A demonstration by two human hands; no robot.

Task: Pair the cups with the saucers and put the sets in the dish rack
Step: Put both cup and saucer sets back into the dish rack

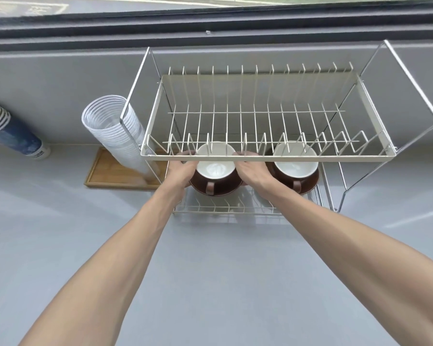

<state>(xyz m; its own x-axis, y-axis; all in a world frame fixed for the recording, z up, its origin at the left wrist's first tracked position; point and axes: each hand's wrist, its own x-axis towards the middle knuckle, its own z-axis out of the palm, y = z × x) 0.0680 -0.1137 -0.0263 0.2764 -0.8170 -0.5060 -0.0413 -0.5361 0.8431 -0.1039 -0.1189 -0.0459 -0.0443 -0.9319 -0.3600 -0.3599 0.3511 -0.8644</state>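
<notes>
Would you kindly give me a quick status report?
Both hands, left hand and right hand, gripping left saucer with cup. Lower rack. Second set beside. Nothing blocking.

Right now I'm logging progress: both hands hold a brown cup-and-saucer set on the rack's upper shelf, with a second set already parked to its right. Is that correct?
Not quite: the shelf is wrong. The head view shows the left hand and right hand holding the brown cup-and-saucer set on the dish rack's lower shelf, beneath the empty upper one. The second set does sit to its right.
</notes>
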